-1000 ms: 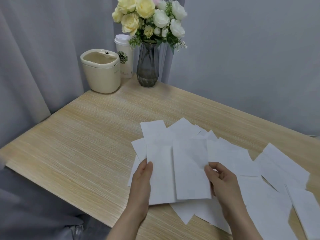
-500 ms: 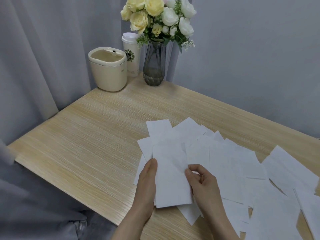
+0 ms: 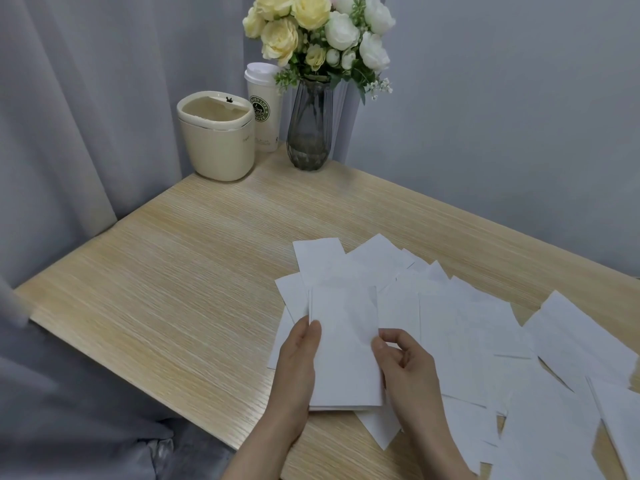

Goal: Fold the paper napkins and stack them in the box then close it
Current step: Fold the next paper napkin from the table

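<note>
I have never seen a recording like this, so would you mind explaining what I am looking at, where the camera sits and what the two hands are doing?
No robot here: a person wears a wide-angle camera on the head, looking down at their own bare hands. The left hand and the right hand together hold one folded white paper napkin by its side edges, just above the light wooden table. More loose white paper napkins lie scattered and overlapping on the table to the right. At the far corner stand a cream lidded container, a white takeaway cup and a grey glass vase of yellow and white flowers. Grey curtains hang behind.
</note>
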A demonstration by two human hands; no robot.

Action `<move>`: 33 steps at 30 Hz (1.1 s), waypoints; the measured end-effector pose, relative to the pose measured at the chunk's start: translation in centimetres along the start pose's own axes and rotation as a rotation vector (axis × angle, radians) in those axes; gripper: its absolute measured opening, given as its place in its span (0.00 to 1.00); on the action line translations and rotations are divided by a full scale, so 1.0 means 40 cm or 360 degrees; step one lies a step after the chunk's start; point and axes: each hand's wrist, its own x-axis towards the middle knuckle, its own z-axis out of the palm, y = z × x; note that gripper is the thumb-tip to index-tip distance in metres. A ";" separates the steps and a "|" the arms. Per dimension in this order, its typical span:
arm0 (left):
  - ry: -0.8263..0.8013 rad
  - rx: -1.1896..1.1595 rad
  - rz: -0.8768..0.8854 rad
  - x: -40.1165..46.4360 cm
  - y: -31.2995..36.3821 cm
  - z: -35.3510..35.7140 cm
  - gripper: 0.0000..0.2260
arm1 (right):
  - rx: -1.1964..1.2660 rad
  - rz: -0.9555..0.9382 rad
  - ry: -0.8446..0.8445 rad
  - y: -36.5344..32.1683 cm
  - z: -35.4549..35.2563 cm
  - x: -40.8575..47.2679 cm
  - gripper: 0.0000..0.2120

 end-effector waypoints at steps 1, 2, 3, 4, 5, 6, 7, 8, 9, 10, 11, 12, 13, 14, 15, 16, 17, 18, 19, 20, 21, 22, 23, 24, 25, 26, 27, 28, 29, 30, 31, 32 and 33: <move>-0.0007 0.0001 0.0001 0.000 0.000 -0.001 0.11 | -0.0005 0.0002 -0.0002 0.000 0.000 0.000 0.08; -0.0016 0.0008 0.0002 0.001 -0.001 -0.001 0.11 | -0.0006 0.0008 -0.0003 0.001 -0.001 -0.001 0.07; -0.0021 0.0017 0.0002 0.001 -0.001 -0.002 0.11 | -0.0006 0.0017 -0.0005 0.003 -0.002 0.000 0.07; -0.0021 0.0027 0.0002 0.002 -0.002 -0.003 0.11 | -0.0009 0.0024 -0.0009 0.005 -0.002 0.000 0.07; -0.0019 0.0034 0.0000 0.002 -0.003 -0.004 0.11 | -0.0020 0.0030 -0.0011 0.006 -0.001 0.000 0.07; -0.0022 0.0036 -0.0003 0.003 -0.003 -0.004 0.11 | -0.0038 0.0026 -0.0005 0.006 0.000 -0.001 0.07; -0.0029 0.0032 -0.0008 0.003 -0.003 -0.004 0.11 | -0.0062 0.0006 0.0017 0.007 0.000 -0.002 0.07; -0.0033 0.0024 -0.0012 0.003 -0.003 -0.004 0.11 | -0.0090 -0.0034 0.0060 0.007 0.001 -0.004 0.06; -0.0033 0.0012 -0.0011 0.002 -0.003 -0.004 0.12 | -0.0130 -0.0085 0.0113 0.006 0.001 -0.007 0.05; -0.0035 -0.0004 -0.0009 0.002 -0.002 -0.005 0.12 | -0.0189 -0.0137 0.0163 0.005 0.001 -0.011 0.05; -0.0040 -0.0025 -0.0009 0.001 -0.002 -0.005 0.12 | -0.0252 -0.0190 0.0197 0.004 0.001 -0.014 0.07; -0.0047 -0.0047 -0.0011 -0.001 -0.001 -0.005 0.12 | -0.0295 -0.0238 0.0205 0.004 0.001 -0.017 0.11; -0.0053 -0.0066 -0.0012 -0.003 -0.002 -0.006 0.12 | -0.0321 -0.0264 0.0184 0.004 0.000 -0.018 0.15; -0.0062 -0.0080 -0.0010 -0.004 -0.002 -0.006 0.12 | -0.0326 -0.0258 0.0132 0.004 0.001 -0.019 0.19; -0.0078 -0.0092 -0.0008 -0.007 -0.003 -0.005 0.12 | -0.0309 -0.0217 0.0055 0.004 0.002 -0.019 0.22; -0.0098 -0.0102 -0.0007 -0.009 -0.004 -0.003 0.12 | -0.0279 -0.0161 -0.0033 0.004 0.004 -0.020 0.25; -0.0116 -0.0114 -0.0004 -0.012 -0.004 -0.001 0.12 | -0.0253 -0.0114 -0.0113 0.005 0.008 -0.022 0.28; -0.0133 -0.0121 0.0004 -0.015 -0.005 0.002 0.12 | -0.0237 -0.0093 -0.0166 0.004 0.014 -0.026 0.30; -0.0150 -0.0122 0.0017 -0.018 -0.005 0.005 0.12 | -0.0225 -0.0096 -0.0187 0.004 0.018 -0.030 0.30; -0.0169 -0.0117 0.0033 -0.020 -0.005 0.008 0.12 | -0.0209 -0.0112 -0.0187 0.004 0.022 -0.034 0.31; -0.0188 -0.0110 0.0049 -0.022 -0.005 0.011 0.12 | -0.0192 -0.0127 -0.0179 0.004 0.024 -0.036 0.31; -0.0204 -0.0105 0.0065 -0.023 -0.004 0.014 0.12 | -0.0177 -0.0134 -0.0174 0.005 0.024 -0.037 0.31; -0.0215 -0.0100 0.0080 -0.024 -0.003 0.016 0.12 | -0.0167 -0.0134 -0.0176 0.005 0.023 -0.037 0.31; -0.0214 -0.0093 0.0095 -0.023 -0.002 0.018 0.12 | -0.0158 -0.0133 -0.0181 0.004 0.022 -0.036 0.30; -0.0198 -0.0082 0.0112 -0.022 -0.001 0.020 0.12 | -0.0142 -0.0134 -0.0187 0.003 0.020 -0.036 0.30; -0.0170 -0.0068 0.0133 -0.020 -0.002 0.022 0.12 | -0.0116 -0.0132 -0.0190 0.002 0.017 -0.036 0.30; -0.0129 -0.0056 0.0157 -0.018 -0.002 0.024 0.13 | -0.0082 -0.0121 -0.0193 0.000 0.014 -0.037 0.31; -0.0073 -0.0048 0.0188 -0.015 -0.003 0.027 0.13 | -0.0040 -0.0102 -0.0194 0.000 0.011 -0.038 0.31; -0.0004 -0.0045 0.0230 -0.012 -0.002 0.031 0.13 | -0.0001 -0.0082 -0.0188 0.000 0.008 -0.041 0.32; 0.0075 -0.0052 0.0281 -0.009 -0.002 0.035 0.13 | 0.0034 -0.0061 -0.0169 0.001 0.005 -0.043 0.32; 0.0157 -0.0073 0.0328 -0.007 0.000 0.040 0.13 | 0.0065 -0.0042 -0.0146 0.003 0.001 -0.047 0.33; 0.0241 -0.0107 0.0364 -0.005 0.001 0.047 0.12 | 0.0103 -0.0023 -0.0127 0.006 -0.002 -0.051 0.33; 0.0323 -0.0146 0.0389 -0.004 0.003 0.055 0.12 | 0.0158 0.0001 -0.0118 0.008 -0.005 -0.055 0.34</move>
